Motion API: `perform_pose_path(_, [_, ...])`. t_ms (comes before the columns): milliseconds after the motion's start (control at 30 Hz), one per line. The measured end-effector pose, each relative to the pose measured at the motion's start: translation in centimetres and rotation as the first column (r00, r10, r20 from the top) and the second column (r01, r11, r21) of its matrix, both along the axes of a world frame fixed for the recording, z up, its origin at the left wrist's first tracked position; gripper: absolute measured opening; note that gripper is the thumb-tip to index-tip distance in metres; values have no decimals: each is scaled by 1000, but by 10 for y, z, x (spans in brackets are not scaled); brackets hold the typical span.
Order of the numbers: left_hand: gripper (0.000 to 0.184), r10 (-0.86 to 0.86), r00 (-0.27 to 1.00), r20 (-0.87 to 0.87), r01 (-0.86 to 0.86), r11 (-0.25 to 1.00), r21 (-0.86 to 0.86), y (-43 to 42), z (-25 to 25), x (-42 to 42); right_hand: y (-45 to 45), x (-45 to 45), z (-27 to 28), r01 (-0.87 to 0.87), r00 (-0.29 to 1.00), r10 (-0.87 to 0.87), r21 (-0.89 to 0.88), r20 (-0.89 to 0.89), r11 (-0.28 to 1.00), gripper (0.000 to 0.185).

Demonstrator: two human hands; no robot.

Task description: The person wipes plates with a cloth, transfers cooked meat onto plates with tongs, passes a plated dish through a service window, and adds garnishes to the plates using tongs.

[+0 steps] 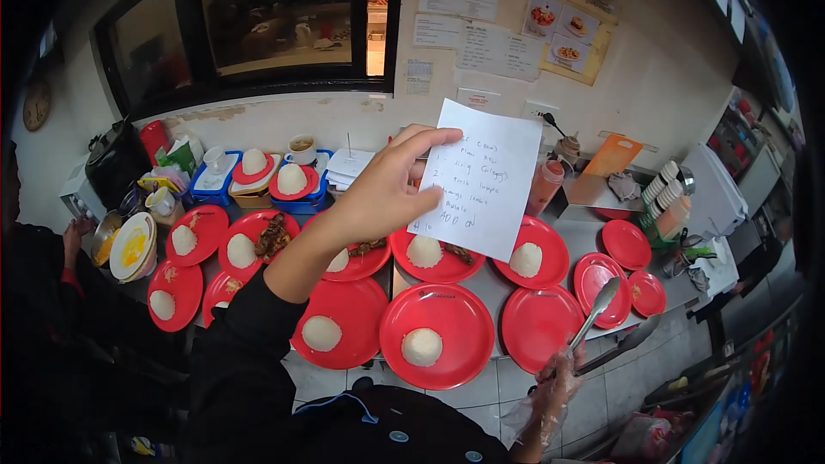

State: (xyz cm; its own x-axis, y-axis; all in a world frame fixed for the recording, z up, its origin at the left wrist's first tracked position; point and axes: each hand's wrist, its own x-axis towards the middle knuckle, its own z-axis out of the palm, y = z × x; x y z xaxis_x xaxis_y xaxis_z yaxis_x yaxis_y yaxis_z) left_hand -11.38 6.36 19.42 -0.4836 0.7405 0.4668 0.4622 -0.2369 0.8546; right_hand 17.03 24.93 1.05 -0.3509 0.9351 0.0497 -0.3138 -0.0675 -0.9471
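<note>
My left hand (pixel 391 185) is raised over the counter, its fingers and thumb closed on the left edge of a white paper slip (pixel 481 180) with handwriting on it. My right hand (pixel 552 391), in a clear plastic glove, is low at the right, wrapped round metal tongs (pixel 599 311) whose two arms are spread apart. Below the slip, a red plate (pixel 436 301) bears a mound of rice (pixel 422 346). Just left of the tongs lies a red plate without food (pixel 541 322). Another red plate with rice (pixel 526 259) is partly behind the slip.
More red plates with rice, some with grilled meat (pixel 273 236), line the metal counter. Blue trays (pixel 302 198) stand at the back left, beside a bowl with yellow contents (pixel 133 245). A metal box (pixel 601 193) is at the right. Other people stand at both sides.
</note>
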Motion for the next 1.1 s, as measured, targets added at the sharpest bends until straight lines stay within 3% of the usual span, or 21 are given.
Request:
perform_pose_path(33, [54, 2, 1000, -1, -2, 1000, 0, 0, 1, 2, 0, -1, 0, 6, 1000, -6, -1, 5, 1000, 44])
perform_pose_path(100, [66, 104, 979, -173, -112, 993, -36, -1, 3, 4, 1, -2, -2, 9, 1000, -9, -3, 10, 1000, 43])
perform_pose_path(333, [74, 148, 930, -336, -182, 981, -73, -8, 15, -7, 1, -2, -7, 13, 1000, -13, -6, 25, 1000, 45])
perform_pose_path(400, [76, 135, 811, -568, -232, 967, -101, -14, 32, -18, 4, -4, -10, 8, 1000, -7, 17, -9, 1000, 45])
perform_pose_path(433, [76, 144, 794, -590, -241, 966, -88, -16, 42, -22, 5, -4, -14, 41, 999, -41, 4, 21, 999, 46])
perform_pose_path(500, [68, 126, 872, -472, -214, 967, -138, -23, 65, -31, 8, -7, -25, 57, 998, -56, -5, 16, 998, 46])
perform_pose_path(533, [68, 143, 856, -497, -234, 964, -126, -26, 75, -36, 12, -8, -34, 82, 997, -81, 24, -6, 996, 48])
perform_pose_path(600, [58, 120, 940, -318, -177, 972, -155, -32, 91, -49, 14, -13, -38, 90, 995, -87, 57, -48, 994, 49])
perform_pose_path(633, [45, 174, 909, -378, -230, 967, -110, -34, 99, -54, 14, -10, -34, 57, 997, -57, 9, 46, 998, 43])
perform_pose_path(667, [45, 191, 900, -391, -247, 964, -99, -36, 107, -60, 13, -8, -27, 29, 990, -23, -40, 141, 999, 37])
perform_pose_path(733, [36, 172, 816, -552, -287, 949, -128, -41, 122, -72, 1, -15, -7, 9, 991, -3, -46, 132, 999, 29])
perform_pose_path(767, [26, 193, 825, -530, -293, 950, -109, -43, 127, -76, -6, -17, 0, 51, 991, -49, -14, 125, 999, 28])
perform_pose_path(833, [25, 194, 801, -567, -317, 940, -126, -47, 137, -84, -6, -21, 1, 88, 989, -91, 28, 117, 996, 27])
perform_pose_path(933, [26, 207, 750, -628, -340, 935, -98, -53, 156, -105, 1, -24, -8, 15, 991, -23, 56, 134, 998, 26])
perform_pose_path(1067, [25, 490, 350, -799, -566, 789, 237, -56, 239, -145, 0, -29, -22, -33, 988, 20, 82, 150, 996, 26])
perform_pose_path(1100, [26, 602, 365, -710, -635, 718, 283, -54, 262, -154, 0, -31, -24, -36, 989, 23, 86, 148, 996, 26])
